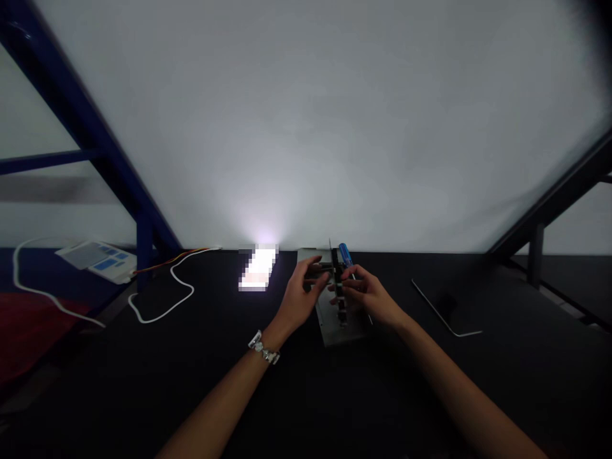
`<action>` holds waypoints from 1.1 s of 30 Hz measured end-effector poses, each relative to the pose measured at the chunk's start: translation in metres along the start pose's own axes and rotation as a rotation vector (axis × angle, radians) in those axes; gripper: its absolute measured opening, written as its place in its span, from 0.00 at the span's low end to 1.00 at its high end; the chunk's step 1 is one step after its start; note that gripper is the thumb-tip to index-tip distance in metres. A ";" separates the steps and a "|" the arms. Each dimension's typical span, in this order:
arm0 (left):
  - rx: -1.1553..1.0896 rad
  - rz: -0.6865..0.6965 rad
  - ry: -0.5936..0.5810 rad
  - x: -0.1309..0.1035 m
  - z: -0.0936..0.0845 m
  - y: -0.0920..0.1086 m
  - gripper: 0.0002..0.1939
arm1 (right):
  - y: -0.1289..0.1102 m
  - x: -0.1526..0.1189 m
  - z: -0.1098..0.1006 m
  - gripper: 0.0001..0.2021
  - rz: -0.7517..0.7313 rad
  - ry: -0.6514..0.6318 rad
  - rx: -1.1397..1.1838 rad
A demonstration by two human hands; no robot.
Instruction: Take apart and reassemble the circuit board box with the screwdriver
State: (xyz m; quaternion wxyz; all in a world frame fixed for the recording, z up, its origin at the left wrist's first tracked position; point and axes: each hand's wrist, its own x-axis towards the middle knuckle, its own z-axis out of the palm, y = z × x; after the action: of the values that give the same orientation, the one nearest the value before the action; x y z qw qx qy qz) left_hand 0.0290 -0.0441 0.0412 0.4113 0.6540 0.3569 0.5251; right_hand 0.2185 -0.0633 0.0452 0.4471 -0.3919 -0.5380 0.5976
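A narrow metal strip with several dark blocks along it [341, 305] stands on edge over a flat grey metal plate [332, 335]. My right hand [366, 290] pinches the strip from the right, its fingers bent around the dark blocks. From the other side, my left hand [306, 287] curls its thumb and fingers at the strip's upper part; the exact contact of its fingertips is too dark to make out. Just beyond my right hand lies a screwdriver with a blue handle [345, 254], its shaft partly hidden by that hand.
A bright, pixelated rectangle [258, 269] glows left of the plate. A white cable [191, 290] loops across the black table [306, 408]. To the right lies a bent metal rod [437, 312]. A blue frame post [145, 252] and printed sheets [102, 258] are at left.
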 end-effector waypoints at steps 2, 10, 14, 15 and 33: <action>-0.073 -0.084 0.015 0.005 -0.006 0.001 0.18 | 0.000 0.002 -0.009 0.19 -0.006 0.065 -0.044; -0.112 -0.339 0.012 0.011 -0.016 -0.008 0.21 | -0.011 0.002 -0.017 0.20 -0.136 0.216 -0.134; -0.175 -0.380 -0.083 0.008 -0.013 -0.002 0.22 | -0.014 -0.001 -0.008 0.17 -0.237 0.242 -0.138; -0.195 -0.390 -0.101 0.007 -0.012 0.000 0.23 | -0.014 -0.002 -0.005 0.16 -0.248 0.223 -0.129; -0.522 -0.505 -0.132 -0.003 0.000 0.008 0.30 | -0.007 -0.005 0.019 0.15 -0.185 0.132 -0.154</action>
State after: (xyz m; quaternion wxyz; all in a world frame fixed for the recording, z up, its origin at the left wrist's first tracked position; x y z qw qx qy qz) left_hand 0.0283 -0.0497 0.0469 0.7031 0.4506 0.3339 0.4371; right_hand 0.2026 -0.0738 0.0542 0.5030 -0.4124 -0.5856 0.4838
